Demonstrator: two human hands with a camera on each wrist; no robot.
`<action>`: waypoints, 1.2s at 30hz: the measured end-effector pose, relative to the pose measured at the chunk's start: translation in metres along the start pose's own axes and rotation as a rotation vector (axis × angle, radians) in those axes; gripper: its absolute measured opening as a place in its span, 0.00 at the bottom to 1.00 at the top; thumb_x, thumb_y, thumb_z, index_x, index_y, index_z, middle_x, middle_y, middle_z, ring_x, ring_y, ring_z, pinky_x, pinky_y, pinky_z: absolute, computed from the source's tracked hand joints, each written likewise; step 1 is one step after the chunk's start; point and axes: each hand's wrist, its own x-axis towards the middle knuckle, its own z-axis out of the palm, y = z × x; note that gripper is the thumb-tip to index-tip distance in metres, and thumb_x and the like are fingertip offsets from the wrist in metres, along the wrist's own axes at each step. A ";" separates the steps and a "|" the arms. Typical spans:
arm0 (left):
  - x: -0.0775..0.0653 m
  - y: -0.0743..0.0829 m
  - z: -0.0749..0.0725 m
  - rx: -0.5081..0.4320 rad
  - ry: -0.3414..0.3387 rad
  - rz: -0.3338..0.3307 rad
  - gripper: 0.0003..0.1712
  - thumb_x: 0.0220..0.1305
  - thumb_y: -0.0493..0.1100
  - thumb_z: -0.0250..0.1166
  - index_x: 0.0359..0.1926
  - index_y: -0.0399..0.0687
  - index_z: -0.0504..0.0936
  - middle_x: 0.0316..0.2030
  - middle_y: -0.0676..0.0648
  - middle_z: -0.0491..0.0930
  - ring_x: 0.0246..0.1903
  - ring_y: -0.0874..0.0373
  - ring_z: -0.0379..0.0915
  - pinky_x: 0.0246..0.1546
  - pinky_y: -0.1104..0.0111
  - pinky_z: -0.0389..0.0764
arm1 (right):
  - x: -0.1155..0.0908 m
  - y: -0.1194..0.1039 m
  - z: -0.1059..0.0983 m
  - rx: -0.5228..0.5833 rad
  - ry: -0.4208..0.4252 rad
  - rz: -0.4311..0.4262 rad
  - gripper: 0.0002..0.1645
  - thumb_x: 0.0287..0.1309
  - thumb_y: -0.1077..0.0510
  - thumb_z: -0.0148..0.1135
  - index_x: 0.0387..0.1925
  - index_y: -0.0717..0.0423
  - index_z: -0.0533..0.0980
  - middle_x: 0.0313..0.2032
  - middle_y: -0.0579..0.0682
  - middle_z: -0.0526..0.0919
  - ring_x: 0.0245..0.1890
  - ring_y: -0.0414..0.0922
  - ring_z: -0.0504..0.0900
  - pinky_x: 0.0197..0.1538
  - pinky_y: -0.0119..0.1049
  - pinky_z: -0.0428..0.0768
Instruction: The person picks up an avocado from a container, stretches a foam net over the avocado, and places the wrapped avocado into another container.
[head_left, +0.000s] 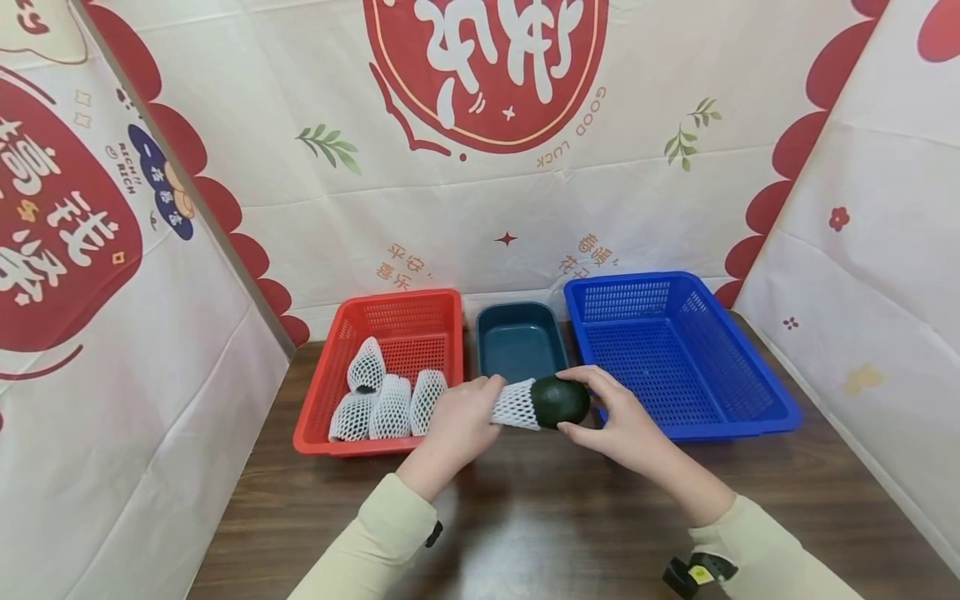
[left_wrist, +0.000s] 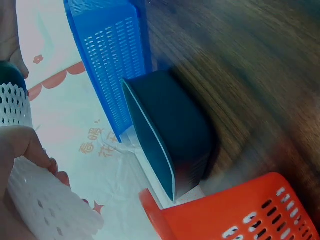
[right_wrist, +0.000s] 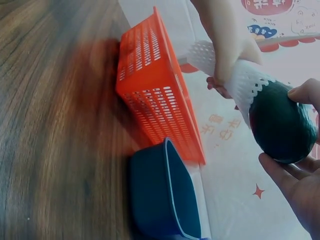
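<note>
A dark green avocado (head_left: 561, 402) is held up over the front of the teal bin, half out of a white foam net sleeve (head_left: 515, 406). My left hand (head_left: 461, 421) grips the sleeve around its narrowed part, and the loose end sticks out beyond the fist in the left wrist view. From the other side, my right hand (head_left: 618, 423) holds the bare end of the avocado between thumb and fingers, as the right wrist view also shows. To the left, several net-wrapped pieces (head_left: 390, 408) lie in the red basket (head_left: 341, 367).
The teal bin (head_left: 521, 354) stands between the red basket and a larger blue basket (head_left: 682, 358); both the bin and the blue basket have nothing inside. All three sit at the back of the brown wooden table (head_left: 525, 508), against printed white cloth (head_left: 480, 200).
</note>
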 end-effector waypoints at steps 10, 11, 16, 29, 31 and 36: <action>0.003 0.009 -0.002 -0.005 0.000 -0.031 0.26 0.45 0.50 0.70 0.45 0.52 0.70 0.34 0.52 0.75 0.27 0.62 0.68 0.29 0.67 0.75 | 0.005 -0.003 0.009 -0.002 0.008 -0.005 0.35 0.42 0.47 0.69 0.54 0.40 0.67 0.51 0.39 0.69 0.47 0.39 0.70 0.44 0.36 0.76; 0.003 0.010 -0.002 -0.006 0.004 -0.032 0.27 0.45 0.50 0.70 0.45 0.52 0.70 0.34 0.52 0.75 0.27 0.62 0.68 0.29 0.67 0.75 | 0.006 -0.003 0.010 -0.004 0.010 -0.006 0.35 0.42 0.47 0.69 0.54 0.40 0.67 0.51 0.39 0.69 0.47 0.39 0.70 0.43 0.36 0.76; 0.004 0.013 -0.002 0.005 0.022 -0.037 0.27 0.44 0.49 0.70 0.45 0.52 0.70 0.33 0.52 0.75 0.27 0.61 0.69 0.28 0.66 0.75 | 0.007 -0.002 0.012 -0.024 0.012 0.005 0.34 0.42 0.45 0.69 0.54 0.38 0.67 0.52 0.38 0.68 0.47 0.38 0.69 0.43 0.37 0.76; 0.002 0.021 -0.005 -0.010 0.074 -0.002 0.41 0.37 0.60 0.72 0.52 0.52 0.67 0.39 0.51 0.75 0.31 0.60 0.70 0.31 0.65 0.76 | 0.006 0.000 0.019 -0.002 0.021 0.024 0.36 0.42 0.46 0.69 0.55 0.40 0.66 0.51 0.38 0.69 0.48 0.38 0.70 0.46 0.37 0.75; 0.002 0.021 -0.005 -0.010 0.084 -0.004 0.40 0.37 0.61 0.71 0.52 0.52 0.67 0.38 0.51 0.75 0.30 0.60 0.70 0.30 0.66 0.75 | 0.006 -0.003 0.019 0.016 0.018 0.036 0.36 0.42 0.45 0.69 0.55 0.41 0.65 0.52 0.37 0.69 0.49 0.37 0.69 0.47 0.34 0.74; 0.001 0.019 -0.004 -0.017 0.107 -0.034 0.38 0.39 0.62 0.70 0.50 0.52 0.69 0.36 0.51 0.76 0.30 0.59 0.71 0.30 0.65 0.75 | 0.005 -0.016 0.013 0.142 -0.030 -0.038 0.31 0.51 0.57 0.64 0.57 0.54 0.64 0.58 0.49 0.66 0.53 0.44 0.68 0.51 0.34 0.72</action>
